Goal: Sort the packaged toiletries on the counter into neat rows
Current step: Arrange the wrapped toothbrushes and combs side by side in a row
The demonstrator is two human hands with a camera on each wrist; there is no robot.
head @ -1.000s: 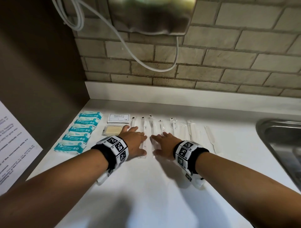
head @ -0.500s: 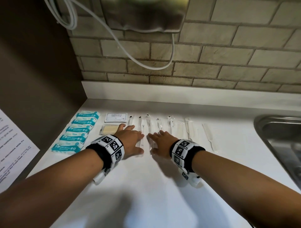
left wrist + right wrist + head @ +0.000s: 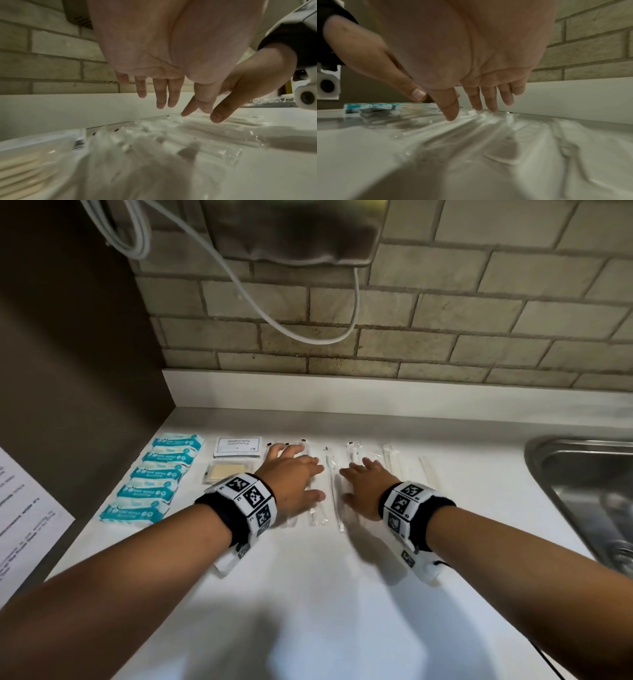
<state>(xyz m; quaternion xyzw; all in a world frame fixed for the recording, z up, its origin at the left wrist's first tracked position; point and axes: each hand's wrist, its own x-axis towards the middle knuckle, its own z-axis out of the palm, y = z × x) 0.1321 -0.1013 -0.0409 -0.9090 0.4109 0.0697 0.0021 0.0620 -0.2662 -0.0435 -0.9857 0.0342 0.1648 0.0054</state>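
Observation:
On the white counter (image 3: 308, 594) lies a row of clear-wrapped toothbrushes (image 3: 330, 474), side by side. My left hand (image 3: 294, 474) is flat, palm down, over the left ones, fingers straight. My right hand (image 3: 363, 481) is flat over the ones just right of it. In the left wrist view the left fingers (image 3: 161, 94) hover just above the wrappers (image 3: 154, 135). In the right wrist view the right fingertips (image 3: 493, 106) touch the wrappers (image 3: 488, 128). A column of several teal wipe packets (image 3: 161, 474) lies at the far left. Beside it are a shampoo sachet (image 3: 239, 446) and a tan packet (image 3: 224, 472).
A steel sink (image 3: 589, 491) is set into the counter at the right. A brick backsplash (image 3: 445, 320) stands behind, with a wall unit (image 3: 291, 231) and white cable (image 3: 308, 333) above. A dark side panel (image 3: 68, 354) and a printed sheet (image 3: 24, 525) are at the left.
Both hands stay flat on the toothbrush wrappers, hardly moved. The head view has shifted slightly.

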